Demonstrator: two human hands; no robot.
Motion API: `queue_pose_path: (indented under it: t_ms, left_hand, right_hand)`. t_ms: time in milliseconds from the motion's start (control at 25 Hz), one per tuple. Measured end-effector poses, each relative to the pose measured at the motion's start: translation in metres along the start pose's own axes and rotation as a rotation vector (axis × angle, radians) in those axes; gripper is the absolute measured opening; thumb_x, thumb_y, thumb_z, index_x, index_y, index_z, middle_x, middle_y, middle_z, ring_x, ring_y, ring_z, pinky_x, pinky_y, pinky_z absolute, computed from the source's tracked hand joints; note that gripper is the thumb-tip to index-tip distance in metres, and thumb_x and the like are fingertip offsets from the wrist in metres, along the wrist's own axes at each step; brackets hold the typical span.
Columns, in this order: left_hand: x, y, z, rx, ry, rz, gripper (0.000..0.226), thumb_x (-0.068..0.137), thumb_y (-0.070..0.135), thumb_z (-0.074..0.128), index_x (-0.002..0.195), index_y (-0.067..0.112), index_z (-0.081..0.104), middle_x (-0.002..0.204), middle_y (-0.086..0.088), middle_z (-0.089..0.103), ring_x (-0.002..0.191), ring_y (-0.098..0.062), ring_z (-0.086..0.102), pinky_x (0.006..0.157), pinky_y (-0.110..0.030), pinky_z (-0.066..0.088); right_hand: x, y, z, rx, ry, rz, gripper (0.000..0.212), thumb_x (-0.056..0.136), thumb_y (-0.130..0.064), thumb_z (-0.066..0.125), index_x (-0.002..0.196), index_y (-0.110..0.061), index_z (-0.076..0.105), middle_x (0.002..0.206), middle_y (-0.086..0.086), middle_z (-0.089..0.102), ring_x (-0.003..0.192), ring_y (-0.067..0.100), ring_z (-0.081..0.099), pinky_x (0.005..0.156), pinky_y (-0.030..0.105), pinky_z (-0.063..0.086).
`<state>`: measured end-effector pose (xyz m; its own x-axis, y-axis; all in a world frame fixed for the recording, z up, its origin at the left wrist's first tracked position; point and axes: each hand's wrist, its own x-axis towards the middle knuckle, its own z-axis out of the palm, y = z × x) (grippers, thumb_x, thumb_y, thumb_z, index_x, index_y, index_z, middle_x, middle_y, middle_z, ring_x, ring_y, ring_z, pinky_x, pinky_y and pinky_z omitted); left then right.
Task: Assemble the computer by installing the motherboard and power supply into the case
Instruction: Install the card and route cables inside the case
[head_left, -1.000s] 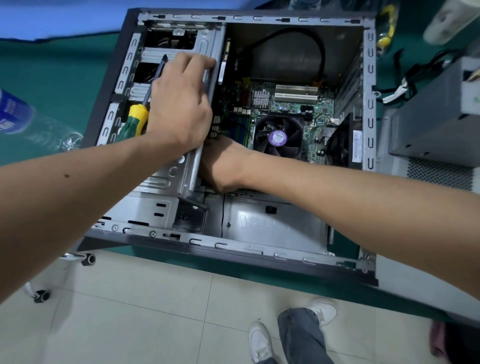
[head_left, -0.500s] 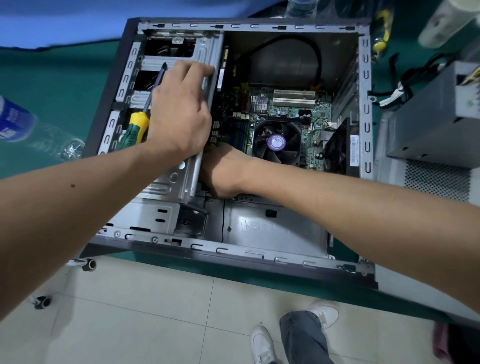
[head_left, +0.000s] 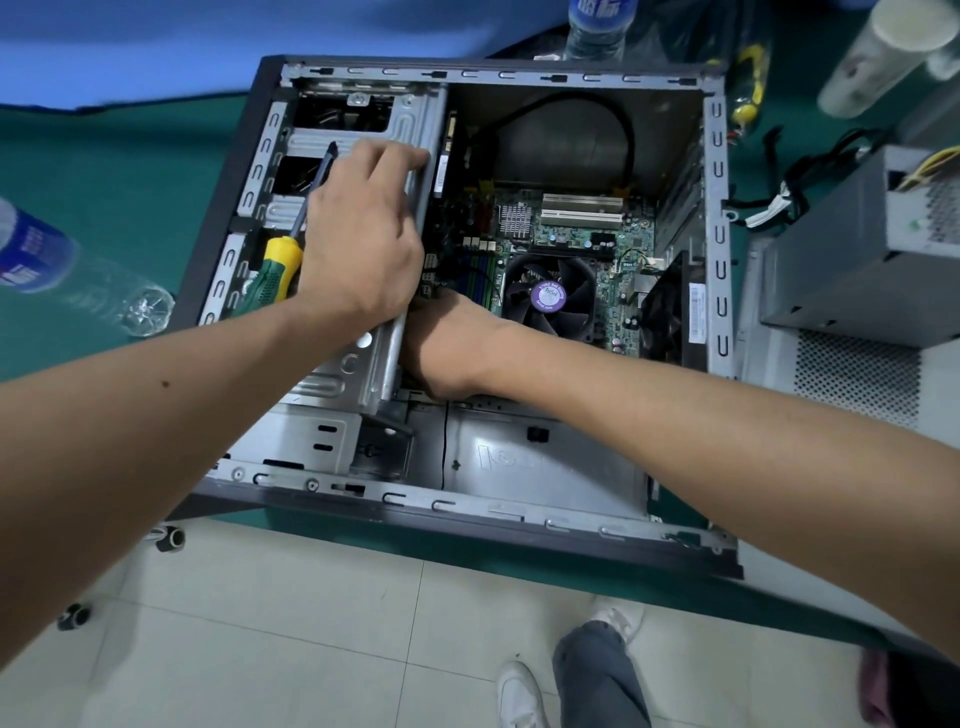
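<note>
The green table (head_left: 104, 171) carries an open computer case (head_left: 467, 499) lying on its side, its open face up toward the camera. Inside it, the motherboard (head_left: 582, 234) lies flat against the case floor in the right half, with a black CPU fan (head_left: 550, 299) bearing a purple centre label on top of it and a black cable (head_left: 623, 124) looping above. The left half of the case is taken up by a metal drive cage (head_left: 353, 364). The power supply (head_left: 857, 249), a grey box with a bundle of wires (head_left: 779, 192) running from it, sits outside the case, just to its right on the table. The left hand (head_left: 363, 244) rests on the drive cage with its fingers curled over the cage's right edge, gripping it. The right hand (head_left: 447, 348) reaches down into the case just beside the lower right edge of the cage, by the motherboard's left side; its fingers are hidden below the cage, so I cannot tell whether they hold anything. A screwdriver (head_left: 283, 265) with a green and yellow handle lies on the cage, touching the left hand's near side. 1 plastic bottle (head_left: 62, 265) lies on its side at the table's left, and another bottle (head_left: 597, 26) stands behind the case.
</note>
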<state>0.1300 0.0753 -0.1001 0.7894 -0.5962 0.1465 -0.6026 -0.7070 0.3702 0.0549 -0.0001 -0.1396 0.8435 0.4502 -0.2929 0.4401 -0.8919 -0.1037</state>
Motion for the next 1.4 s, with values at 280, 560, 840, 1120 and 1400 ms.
queue_pose_path:
  t_ms: [280,560,840,1120,1400]
  left_hand:
    - [-0.003,-0.006,0.003,-0.008,0.013,0.018,0.048,0.090,0.004,0.039,0.135,0.014,0.051,0.136,-0.008,0.049,0.123,-0.027,0.044,0.104,-0.047,0.035]
    - [-0.004,-0.005,0.003,-0.008,0.006,0.030,0.052,0.087,0.010,0.036,0.136,0.011,0.052,0.139,-0.008,0.049,0.129,-0.025,0.043,0.107,-0.048,0.036]
    - [-0.002,-0.007,0.005,-0.014,-0.022,0.007,0.052,0.087,0.012,0.036,0.137,0.012,0.052,0.142,-0.007,0.048,0.132,-0.024,0.042,0.110,-0.047,0.034]
    - [-0.002,-0.009,0.006,0.010,-0.033,0.009,0.053,0.087,0.013,0.036,0.138,0.013,0.051,0.141,-0.006,0.048,0.131,-0.023,0.043,0.111,-0.045,0.034]
    - [-0.005,-0.002,0.003,-0.003,-0.054,-0.005,0.055,0.084,0.010,0.041,0.138,0.012,0.050,0.139,-0.007,0.049,0.129,-0.025,0.044,0.109,-0.047,0.034]
  right_hand:
    - [-0.002,-0.016,0.001,-0.004,0.015,-0.024,0.017,0.095,-0.009,0.047,0.102,-0.013,0.062,0.119,0.006,0.063,0.121,0.026,0.050,0.094,0.032,0.040]
    - [-0.006,-0.010,-0.003,0.111,0.062,0.053,0.016,0.090,-0.005,0.049,0.084,-0.019,0.051,0.104,0.004,0.063,0.111,0.023,0.051,0.078,0.030,0.030]
    - [-0.002,-0.006,0.001,0.209,-0.026,0.061,0.015,0.089,-0.005,0.052,0.096,-0.010,0.064,0.110,0.009,0.064,0.114,0.029,0.048,0.085,0.034,0.038]
    - [-0.063,0.016,-0.002,0.071,0.134,-0.023,0.021,0.079,-0.001,0.052,0.094,-0.013,0.062,0.094,0.006,0.059,0.096,0.026,0.051,0.078,0.037,0.041]
    - [-0.045,0.009,-0.016,-0.096,-0.116,0.119,0.018,0.091,-0.012,0.056,0.097,-0.021,0.070,0.094,0.005,0.067,0.100,0.028,0.048,0.094,0.051,0.034]
